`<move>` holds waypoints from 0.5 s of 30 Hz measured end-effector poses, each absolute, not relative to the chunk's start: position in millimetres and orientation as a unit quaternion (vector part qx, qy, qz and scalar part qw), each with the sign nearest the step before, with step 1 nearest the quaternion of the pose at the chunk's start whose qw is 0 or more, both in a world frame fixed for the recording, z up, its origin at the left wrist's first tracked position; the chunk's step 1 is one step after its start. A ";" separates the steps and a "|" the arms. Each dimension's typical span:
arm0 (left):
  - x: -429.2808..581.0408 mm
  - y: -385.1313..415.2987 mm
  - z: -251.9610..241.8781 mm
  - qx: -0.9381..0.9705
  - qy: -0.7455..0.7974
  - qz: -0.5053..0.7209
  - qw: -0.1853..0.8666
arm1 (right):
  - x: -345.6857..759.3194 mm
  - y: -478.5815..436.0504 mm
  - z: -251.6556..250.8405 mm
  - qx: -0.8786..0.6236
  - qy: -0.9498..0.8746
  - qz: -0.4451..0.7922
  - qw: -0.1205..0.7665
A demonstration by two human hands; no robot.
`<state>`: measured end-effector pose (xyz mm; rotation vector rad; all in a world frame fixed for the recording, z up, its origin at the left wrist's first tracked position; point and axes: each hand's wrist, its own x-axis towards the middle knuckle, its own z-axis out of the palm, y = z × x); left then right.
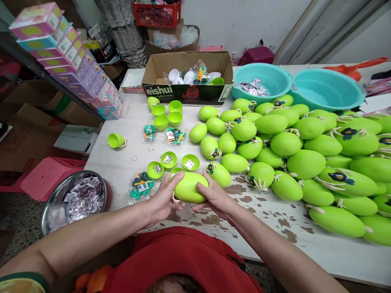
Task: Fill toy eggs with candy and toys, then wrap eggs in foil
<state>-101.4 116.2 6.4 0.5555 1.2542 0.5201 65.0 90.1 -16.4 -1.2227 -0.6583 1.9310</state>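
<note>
A green plastic egg (191,188) is held level above the near table edge, closed into one shape. My left hand (167,195) wraps round its left end, where a bit of pale cord shows. At the opposite end, my right hand (215,195) grips it with the thumb on top. Just beyond the egg are open green half shells (155,170), some with small silvery packets (189,164) inside. Left of them lies a clear bag of teal, dark and orange plastic parts (141,187). Farther back stand more half shells (160,122) beside two more such bags (174,136).
Many closed green eggs (306,165) cover the table's right side. Behind them stand two turquoise basins (328,87), one with packets. A cardboard box (187,93) sits at the back. A metal bowl of packets (105,191) and stacked boxes (73,61) are left.
</note>
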 end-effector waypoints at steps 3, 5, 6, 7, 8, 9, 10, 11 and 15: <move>-99.7 120.5 14.3 0.246 0.563 0.247 0.749 | 70.1 91.4 -14.4 -0.470 -0.296 0.746 0.368; -99.5 112.2 26.5 0.262 0.549 0.267 0.748 | 70.3 81.1 -2.1 -0.476 -0.325 0.713 0.400; -100.5 106.9 31.7 0.270 0.541 0.269 0.749 | 68.5 73.4 4.3 -0.469 -0.323 0.701 0.428; -102.3 102.9 34.8 0.281 0.533 0.261 0.754 | 65.7 65.7 8.8 -0.455 -0.311 0.697 0.458; -104.4 101.7 35.5 0.293 0.524 0.241 0.762 | 62.4 59.1 10.6 -0.444 -0.294 0.696 0.483; -106.0 104.2 33.8 0.307 0.514 0.212 0.772 | 59.6 54.8 9.4 -0.438 -0.278 0.691 0.503; -106.1 110.7 30.3 0.324 0.505 0.185 0.779 | 58.1 53.2 5.5 -0.442 -0.267 0.683 0.517; -104.0 120.3 25.8 0.345 0.495 0.166 0.780 | 58.4 54.1 -0.2 -0.458 -0.267 0.665 0.527; -77.2 165.1 9.9 0.426 0.472 0.171 0.753 | 72.9 68.1 -24.5 -0.585 -0.389 0.460 0.543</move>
